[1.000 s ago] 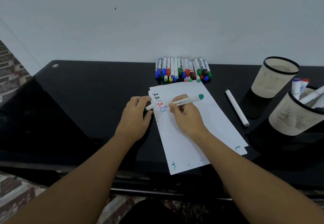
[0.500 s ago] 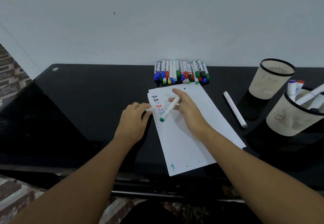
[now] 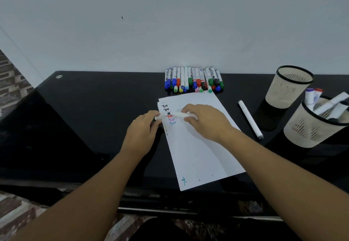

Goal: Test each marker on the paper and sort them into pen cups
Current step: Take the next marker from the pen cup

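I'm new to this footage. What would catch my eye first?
Both hands meet over the paper at centre: the right hand holds a white marker, the left hand grips its end. A row of markers lies behind by the wall, and two cups stand right.

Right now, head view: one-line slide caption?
Both hands, left hand and right hand, hold a white marker over test scribbles on the paper, untested markers behind, two pen cups right.
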`<control>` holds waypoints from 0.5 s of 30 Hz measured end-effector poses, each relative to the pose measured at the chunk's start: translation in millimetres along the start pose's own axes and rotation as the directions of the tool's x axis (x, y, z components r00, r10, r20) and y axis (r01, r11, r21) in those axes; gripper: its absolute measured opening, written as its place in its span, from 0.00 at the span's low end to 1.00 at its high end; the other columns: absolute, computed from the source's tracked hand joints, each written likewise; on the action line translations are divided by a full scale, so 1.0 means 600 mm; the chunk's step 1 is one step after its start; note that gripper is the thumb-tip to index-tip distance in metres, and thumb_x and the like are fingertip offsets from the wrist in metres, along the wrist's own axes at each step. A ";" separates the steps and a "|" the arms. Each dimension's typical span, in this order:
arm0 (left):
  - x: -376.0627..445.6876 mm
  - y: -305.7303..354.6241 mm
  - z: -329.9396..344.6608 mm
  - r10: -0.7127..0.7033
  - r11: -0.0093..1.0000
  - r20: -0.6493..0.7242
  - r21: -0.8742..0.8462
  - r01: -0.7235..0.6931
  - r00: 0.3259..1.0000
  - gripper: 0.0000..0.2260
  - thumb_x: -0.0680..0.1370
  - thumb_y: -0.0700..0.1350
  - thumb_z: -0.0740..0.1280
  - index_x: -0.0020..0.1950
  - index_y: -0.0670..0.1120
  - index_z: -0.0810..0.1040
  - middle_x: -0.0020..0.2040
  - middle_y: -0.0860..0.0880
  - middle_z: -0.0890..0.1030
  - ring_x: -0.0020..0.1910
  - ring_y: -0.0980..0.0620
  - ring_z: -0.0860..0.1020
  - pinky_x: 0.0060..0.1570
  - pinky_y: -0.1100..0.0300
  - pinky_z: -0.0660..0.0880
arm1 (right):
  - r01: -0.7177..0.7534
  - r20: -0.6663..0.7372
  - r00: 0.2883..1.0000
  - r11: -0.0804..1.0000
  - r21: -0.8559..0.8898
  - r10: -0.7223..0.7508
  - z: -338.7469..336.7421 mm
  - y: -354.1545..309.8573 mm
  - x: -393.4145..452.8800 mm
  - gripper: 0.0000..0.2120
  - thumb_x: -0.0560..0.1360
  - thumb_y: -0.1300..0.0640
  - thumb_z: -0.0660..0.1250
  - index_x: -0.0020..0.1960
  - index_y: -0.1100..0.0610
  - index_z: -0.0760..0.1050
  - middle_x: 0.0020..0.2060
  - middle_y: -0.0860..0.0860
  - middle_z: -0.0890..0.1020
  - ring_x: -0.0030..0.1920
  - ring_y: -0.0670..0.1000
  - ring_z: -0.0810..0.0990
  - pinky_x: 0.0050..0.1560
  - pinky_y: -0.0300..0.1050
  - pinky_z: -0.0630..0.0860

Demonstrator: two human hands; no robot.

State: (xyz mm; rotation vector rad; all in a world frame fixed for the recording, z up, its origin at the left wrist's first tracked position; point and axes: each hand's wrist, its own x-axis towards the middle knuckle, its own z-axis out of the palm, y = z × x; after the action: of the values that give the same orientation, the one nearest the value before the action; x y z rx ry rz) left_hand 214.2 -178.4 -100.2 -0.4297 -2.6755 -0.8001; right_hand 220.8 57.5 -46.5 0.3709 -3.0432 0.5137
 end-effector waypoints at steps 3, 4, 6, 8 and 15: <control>0.001 0.001 0.000 0.008 1.000 0.011 0.016 -0.008 1.000 0.11 0.84 0.50 0.61 0.65 0.51 0.75 0.54 0.54 0.81 0.48 0.55 0.75 0.46 0.56 0.74 | 0.024 -0.004 1.000 1.000 0.014 -0.024 0.002 0.002 0.001 0.12 0.85 0.47 0.61 0.67 0.42 0.74 0.53 0.47 0.82 0.51 0.52 0.78 0.54 0.55 0.78; 0.001 0.001 0.000 0.015 1.000 0.010 0.019 -0.015 1.000 0.11 0.84 0.50 0.62 0.65 0.51 0.76 0.54 0.54 0.81 0.48 0.55 0.75 0.46 0.56 0.74 | 0.036 0.003 0.999 0.999 -0.006 -0.036 0.003 0.001 0.001 0.12 0.85 0.47 0.61 0.67 0.42 0.74 0.52 0.47 0.82 0.51 0.52 0.78 0.53 0.55 0.77; -0.001 0.004 -0.001 0.035 0.999 0.002 0.022 -0.035 0.999 0.11 0.84 0.49 0.62 0.65 0.50 0.76 0.54 0.53 0.82 0.48 0.54 0.76 0.46 0.55 0.76 | 0.054 0.017 0.998 0.998 -0.040 -0.053 0.003 0.000 0.002 0.12 0.85 0.46 0.61 0.67 0.41 0.74 0.52 0.47 0.81 0.51 0.52 0.78 0.52 0.53 0.77; -0.003 0.007 -0.003 0.057 0.998 -0.002 0.022 -0.057 0.998 0.11 0.84 0.48 0.63 0.65 0.49 0.77 0.53 0.52 0.82 0.48 0.54 0.76 0.46 0.54 0.76 | 0.069 0.021 0.997 0.996 -0.049 -0.068 0.000 -0.001 0.004 0.12 0.85 0.46 0.60 0.67 0.40 0.74 0.52 0.47 0.80 0.51 0.52 0.77 0.52 0.52 0.76; -0.006 0.013 -0.006 0.142 0.990 -0.015 0.014 -0.141 0.990 0.11 0.83 0.44 0.66 0.64 0.46 0.80 0.57 0.49 0.83 0.49 0.50 0.79 0.46 0.51 0.78 | 0.172 0.021 0.985 0.978 -0.117 -0.171 0.003 -0.021 0.012 0.13 0.85 0.47 0.60 0.69 0.43 0.73 0.56 0.47 0.81 0.52 0.51 0.76 0.54 0.51 0.74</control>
State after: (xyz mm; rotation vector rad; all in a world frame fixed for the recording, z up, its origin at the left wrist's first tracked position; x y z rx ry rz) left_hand 221.1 -175.2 -94.9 -0.6000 -2.5999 -0.7405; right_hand 216.6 43.5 -43.9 0.6250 -2.9947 0.3213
